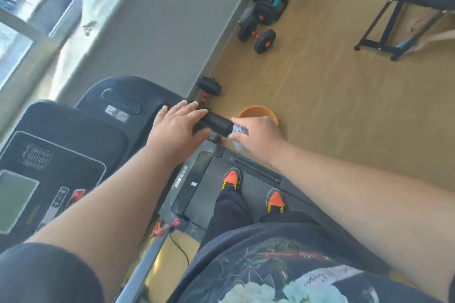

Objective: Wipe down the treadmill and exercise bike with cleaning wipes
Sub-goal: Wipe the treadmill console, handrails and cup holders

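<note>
The left hand (176,128) lay with straight fingers over the treadmill's black handlebar grip (218,123); the right hand (256,135) curled its fingers around a crumpled wipe (238,130) at the grip's end; both shoes stood on the treadmill belt (251,192).

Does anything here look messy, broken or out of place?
Mostly no. The dumbbells lie loose on the floor by the wall, and an orange bowl sits on the floor beside the treadmill. No visible spills or damage.

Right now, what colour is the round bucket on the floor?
Orange, seen in the head view: the round bucket beside the treadmill.
</note>
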